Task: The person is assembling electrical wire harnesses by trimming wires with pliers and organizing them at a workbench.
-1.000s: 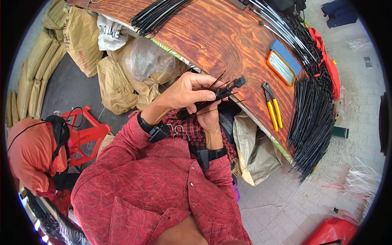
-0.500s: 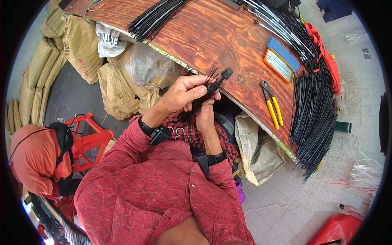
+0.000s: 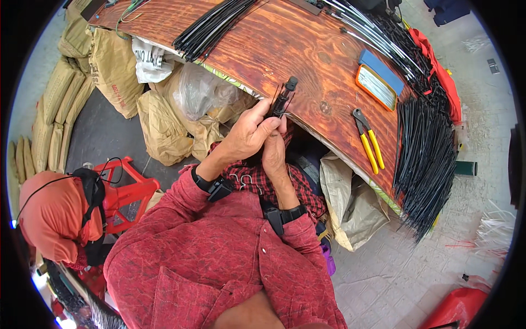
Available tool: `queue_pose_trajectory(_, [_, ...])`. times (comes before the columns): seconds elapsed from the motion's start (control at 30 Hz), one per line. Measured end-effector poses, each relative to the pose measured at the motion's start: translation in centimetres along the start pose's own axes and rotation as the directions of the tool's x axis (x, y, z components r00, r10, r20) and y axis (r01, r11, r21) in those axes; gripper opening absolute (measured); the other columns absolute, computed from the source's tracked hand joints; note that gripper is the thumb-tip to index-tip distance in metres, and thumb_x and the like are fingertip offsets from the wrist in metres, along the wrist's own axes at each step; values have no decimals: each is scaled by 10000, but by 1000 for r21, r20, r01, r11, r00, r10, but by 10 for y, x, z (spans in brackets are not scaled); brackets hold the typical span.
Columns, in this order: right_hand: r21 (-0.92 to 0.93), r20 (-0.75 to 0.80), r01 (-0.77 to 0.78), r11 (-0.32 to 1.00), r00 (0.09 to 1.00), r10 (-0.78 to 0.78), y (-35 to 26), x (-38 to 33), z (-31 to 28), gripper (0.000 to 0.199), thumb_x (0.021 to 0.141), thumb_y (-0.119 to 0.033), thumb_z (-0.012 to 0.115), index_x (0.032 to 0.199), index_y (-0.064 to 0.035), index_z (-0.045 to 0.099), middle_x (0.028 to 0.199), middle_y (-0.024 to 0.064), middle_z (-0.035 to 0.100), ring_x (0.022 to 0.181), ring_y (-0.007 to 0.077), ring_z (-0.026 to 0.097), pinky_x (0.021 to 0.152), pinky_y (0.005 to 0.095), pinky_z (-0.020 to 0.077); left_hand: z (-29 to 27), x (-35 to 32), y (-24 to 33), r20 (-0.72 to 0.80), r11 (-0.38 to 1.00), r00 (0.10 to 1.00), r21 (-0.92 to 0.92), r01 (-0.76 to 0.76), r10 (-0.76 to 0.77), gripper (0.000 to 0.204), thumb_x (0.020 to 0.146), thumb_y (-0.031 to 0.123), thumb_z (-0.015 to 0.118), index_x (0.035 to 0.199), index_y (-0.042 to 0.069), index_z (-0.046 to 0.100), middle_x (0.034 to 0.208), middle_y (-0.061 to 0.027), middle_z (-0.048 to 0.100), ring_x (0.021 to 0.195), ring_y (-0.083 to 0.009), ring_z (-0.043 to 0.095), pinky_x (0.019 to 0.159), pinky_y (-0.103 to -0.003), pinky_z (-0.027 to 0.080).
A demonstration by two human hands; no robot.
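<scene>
My left hand (image 3: 245, 133) is closed round a slim black umbrella frame (image 3: 282, 100), with thumb and fingers meeting near its lower part. Thin black ribs stick out beside its shaft, and a dark cap tops the far end. Just below, the closed right hand (image 3: 274, 149) grips the same frame, its thumb pointing up beside the left thumb. The lower end of the frame is hidden by my hands. Both hands are at the near edge of the wooden table (image 3: 296, 49), and the frame's tip leans over the tabletop.
Yellow-handled nippers (image 3: 367, 141) lie right of my hands, near an orange-rimmed box of thin metal pins (image 3: 376, 86). Black rib bundles lie at the right edge (image 3: 424, 159) and far left (image 3: 211, 27). Paper sacks (image 3: 164, 126) stand below the table; a person in an orange head covering (image 3: 57, 214) is at left.
The umbrella frame has turned more upright, its cap shifting left and up. My left hand has slid slightly down, closer to my right hand. The whole view has shifted slightly.
</scene>
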State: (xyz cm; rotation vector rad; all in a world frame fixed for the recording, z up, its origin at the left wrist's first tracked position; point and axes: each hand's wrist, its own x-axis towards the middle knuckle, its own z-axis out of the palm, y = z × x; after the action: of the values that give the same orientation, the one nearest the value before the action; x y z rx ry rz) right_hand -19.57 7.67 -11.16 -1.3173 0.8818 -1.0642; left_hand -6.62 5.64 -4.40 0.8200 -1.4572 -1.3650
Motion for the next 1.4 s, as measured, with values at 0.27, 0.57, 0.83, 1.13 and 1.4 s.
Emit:
queue_pose_trajectory(0.27, [-46, 39, -12, 999, 999, 14, -12, -5, -5, 830, 1034, -640, 259, 1391, 82, 459, 1338, 169, 541, 1250, 244, 494, 1055, 356, 378, -6, 11, 3, 174, 994, 984, -113, -8, 27, 438, 1022, 348, 547, 1238, -33, 527, 1015, -78, 645, 929, -141, 590, 872, -297, 479])
queue_pose_trajectory(0.57, [-143, 174, -214, 966, 956, 237, -14, -19, -43, 756, 1069, -563, 227, 1456, 63, 406, 1410, 159, 502, 1310, 229, 466, 1107, 345, 368, -7, 19, 0, 457, 958, 886, -280, 58, 80, 583, 1031, 407, 519, 1355, -74, 465, 1273, -218, 621, 1155, -259, 602, 1011, -387, 463])
queue_pose_trajectory(0.83, [202, 226, -276, 939, 947, 230, 19, -24, -49, 633, 1086, -478, 329, 1463, 27, 390, 1365, 123, 509, 1258, 201, 495, 1080, 360, 396, -7, 23, -7, 567, 952, 815, -299, 71, 118, 579, 1041, 409, 503, 1364, -69, 457, 1321, -233, 594, 1192, -280, 588, 1038, -402, 446])
queue_pose_trajectory(1.13, [-3, -246, -136, 991, 960, 132, -51, -20, -74, 201, 985, -130, 616, 1079, 30, 695, 980, 51, 651, 854, 131, 634, 816, 267, 502, 1, 8, -15, 281, 914, 960, -394, 97, 19, 400, 1029, 414, 545, 1105, 21, 526, 802, 2, 482, 703, -91, 454, 665, -261, 404])
queue_pose_trajectory(1.4, [-310, -286, 160, 937, 924, -252, -92, -17, -36, 360, 843, -144, 797, 1138, 18, 669, 946, 62, 598, 810, 128, 603, 724, 261, 504, 13, 10, -23, 123, 973, 992, -230, 28, 0, 407, 1015, 447, 559, 1055, 42, 546, 809, 32, 491, 680, -54, 422, 594, -216, 356])
